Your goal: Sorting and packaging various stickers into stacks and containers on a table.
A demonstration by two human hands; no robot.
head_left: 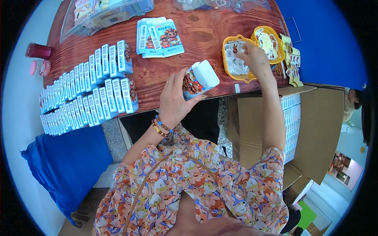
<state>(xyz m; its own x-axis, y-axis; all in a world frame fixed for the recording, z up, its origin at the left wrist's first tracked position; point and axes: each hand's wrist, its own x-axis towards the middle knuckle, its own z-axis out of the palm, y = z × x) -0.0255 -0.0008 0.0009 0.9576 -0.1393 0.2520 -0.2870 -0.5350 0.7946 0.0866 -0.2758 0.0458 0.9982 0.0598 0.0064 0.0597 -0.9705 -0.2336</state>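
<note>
My left hand (pixel 172 96) is closed around a small blue-and-white cardboard box (pixel 193 83) with cartoon figures, held just above the table's front edge. Its white top flap stands up, and the top end is open toward the right. My right hand (pixel 256 59) reaches over a yellow plastic basket (pixel 225 63), fingers bent downward and apart. Small white printed packets (pixel 236 65) lie in that basket, near the fingertips. Touching it on the far right is a second yellow basket (pixel 280 53), full of similar white pieces.
Two rows of filled-out boxes (pixel 94 72) stand on the left of the wooden table (pixel 157 84). Flat box blanks (pixel 163 39) lie stacked behind my left hand. A clear plastic bin (pixel 114 15) is at the back left. Right of me, a large carton (pixel 319 129) holds stacked boxes.
</note>
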